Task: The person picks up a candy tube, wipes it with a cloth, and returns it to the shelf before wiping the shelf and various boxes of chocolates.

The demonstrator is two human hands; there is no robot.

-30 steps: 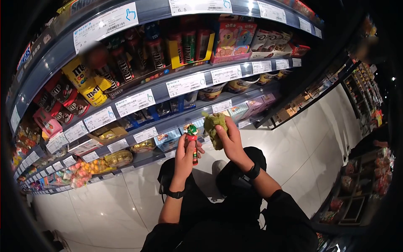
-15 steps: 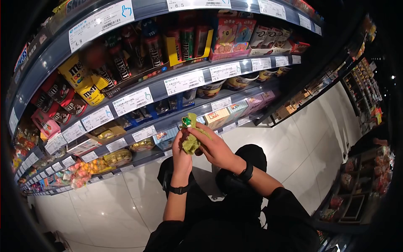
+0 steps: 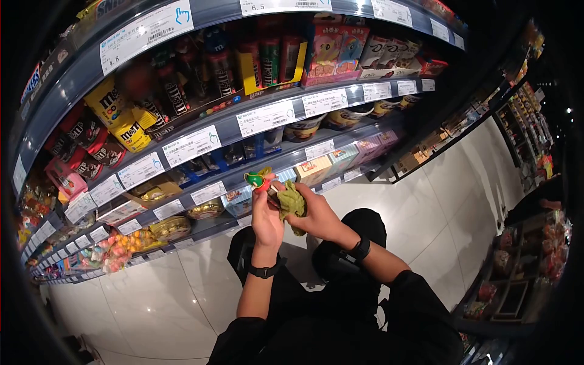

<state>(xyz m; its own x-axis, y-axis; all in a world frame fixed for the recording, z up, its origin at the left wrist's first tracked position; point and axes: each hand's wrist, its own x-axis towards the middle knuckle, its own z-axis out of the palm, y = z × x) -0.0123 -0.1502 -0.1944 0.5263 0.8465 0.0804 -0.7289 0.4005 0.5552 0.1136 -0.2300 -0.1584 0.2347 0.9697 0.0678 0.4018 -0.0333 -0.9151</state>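
In front of the shelf, my left hand (image 3: 267, 224) is closed with thumb and fingers on a small round green, red and yellow item (image 3: 257, 180). It looks like a wrapped sweet or small toy; its exact kind I cannot make out. My right hand (image 3: 319, 218) grips a crumpled yellow-green cloth (image 3: 292, 202), bunched up beside the left fingers. Each wrist wears a black band. Behind the small item, the lower shelf holds boxed goods (image 3: 313, 171), partly covered by my hands.
Curved shelves carry M&M's tubes (image 3: 222, 73), yellow M&M's bags (image 3: 129, 131), tubs (image 3: 303, 129) and price labels (image 3: 266, 119). Round gold-coloured packs (image 3: 171, 228) sit low at the left. My knees (image 3: 359, 237) are bent above the tiled floor (image 3: 143, 304). Another display (image 3: 517, 274) stands at right.
My left hand has turned, bringing the green and red item left and out from the cloth. My right hand has shifted slightly right and down with the cloth.
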